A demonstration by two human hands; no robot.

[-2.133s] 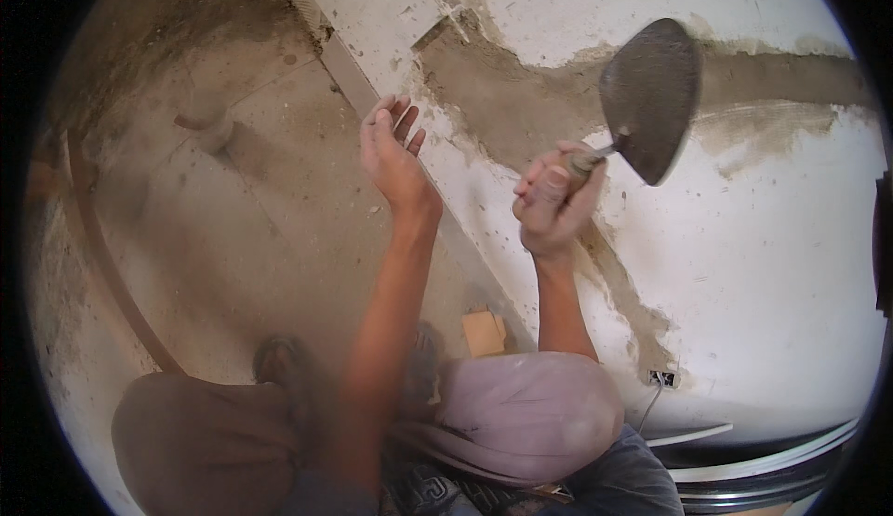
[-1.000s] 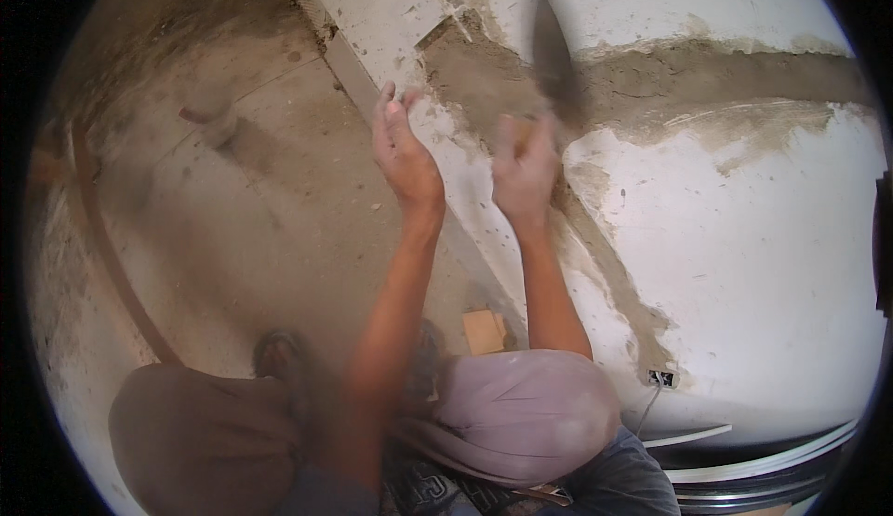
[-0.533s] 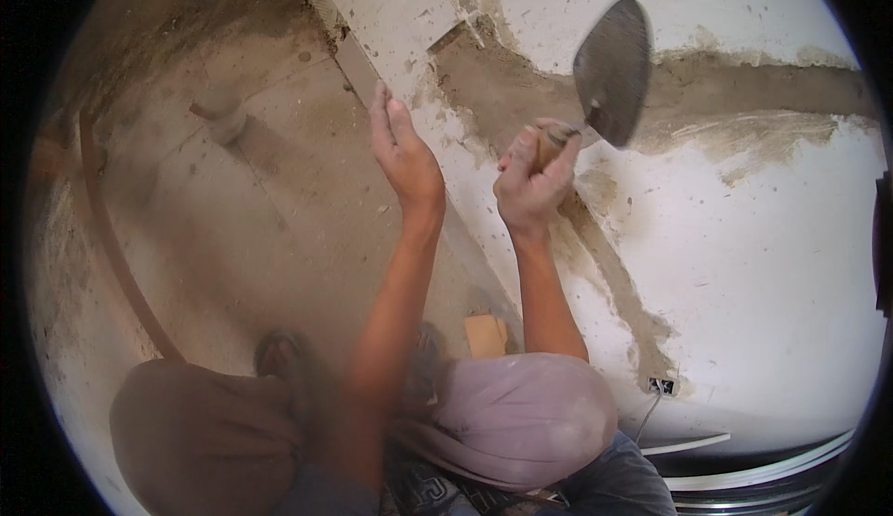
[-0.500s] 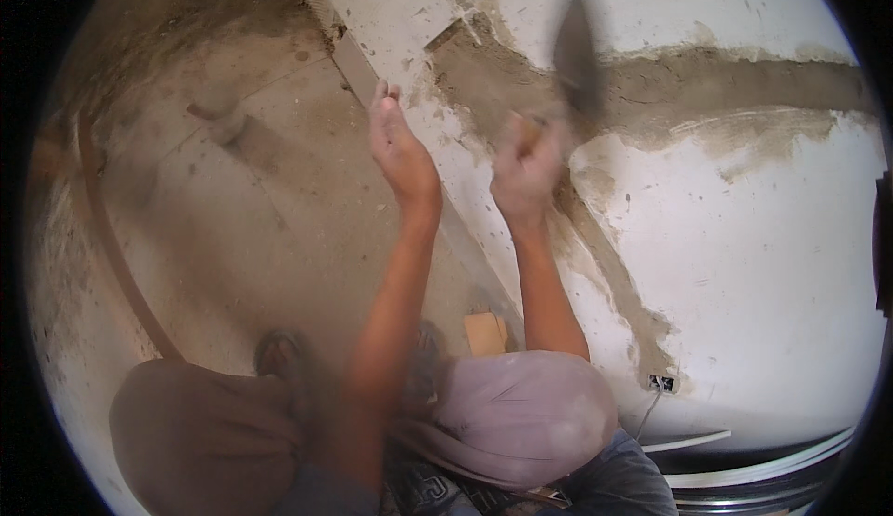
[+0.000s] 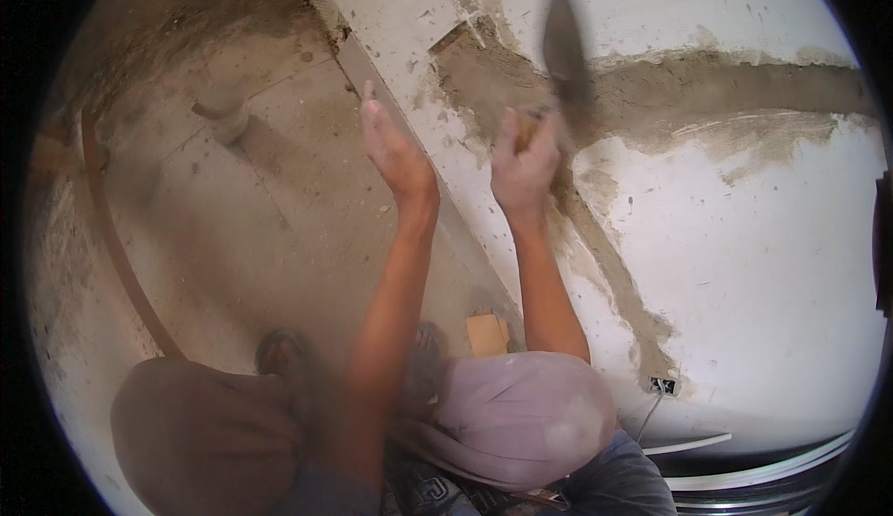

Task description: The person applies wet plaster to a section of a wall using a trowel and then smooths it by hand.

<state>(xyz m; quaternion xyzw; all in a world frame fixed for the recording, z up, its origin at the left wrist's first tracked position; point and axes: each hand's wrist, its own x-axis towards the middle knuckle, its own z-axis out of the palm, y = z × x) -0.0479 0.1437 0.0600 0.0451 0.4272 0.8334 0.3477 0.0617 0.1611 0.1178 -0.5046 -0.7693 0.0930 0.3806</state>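
Note:
My right hand [image 5: 523, 162] is wrapped round the wooden handle of a trowel [image 5: 565, 46], whose dark blade is smeared by motion and seen nearly edge-on. The blade is over a band of grey mortar [image 5: 707, 83] that runs across the white wall [image 5: 753, 237], with a narrower branch running down. My left hand [image 5: 395, 148] is raised left of the trowel, fingers stretched out and holding nothing, near the wall's lower edge strip. Whether the blade touches the mortar I cannot tell.
A dusty floor [image 5: 270, 265] lies left, with a pale pipe stub [image 5: 223, 116] and a curved brown strip [image 5: 126, 265]. My knees are low in view. A small tan block [image 5: 486, 335] lies by the wall. An electrical box [image 5: 662, 385] with cable and white strips [image 5: 744, 474] are at lower right.
The trowel blade has swung back and forth between broad and edge-on, now up and left of where it began. My left hand has straightened its fingers and shifted slightly.

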